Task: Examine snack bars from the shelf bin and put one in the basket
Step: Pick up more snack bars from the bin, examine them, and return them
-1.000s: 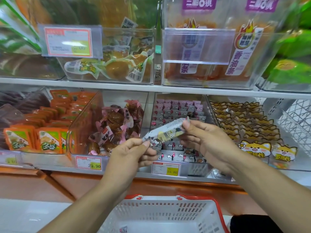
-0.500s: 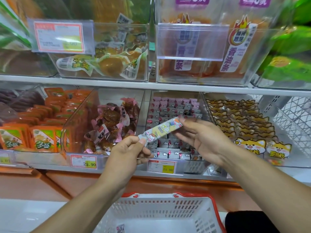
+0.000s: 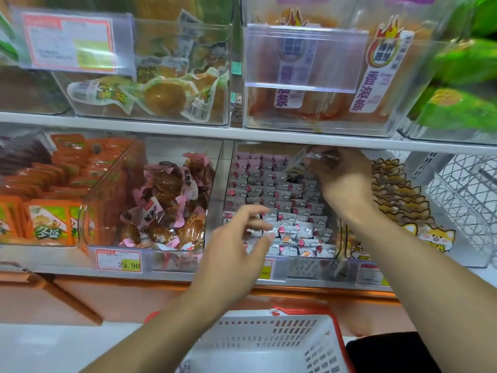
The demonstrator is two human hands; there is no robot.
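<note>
Gone from the left hand (image 3: 236, 246) is the snack bar (image 3: 301, 160): half a second ago both hands held it level over the bin, and now the right hand alone has carried it up to the back. Nearest, the white plastic basket (image 3: 271, 332), slotted walls and red rim, sits low in view. Above it the left hand hovers at the front of the clear plastic shelf bin (image 3: 285, 270), palm down, fingers spread and relaxed, holding nothing. Inside the bin, small crinkled white and pink wrappers stand in tight rows. Further back, the right hand (image 3: 341, 179) reaches deep, wrist bent, fingers curled and pinching the slim glossy bar. It is blurred, its long axis tilted, upper end towards the hand, lower end slanting down-left.
</note>
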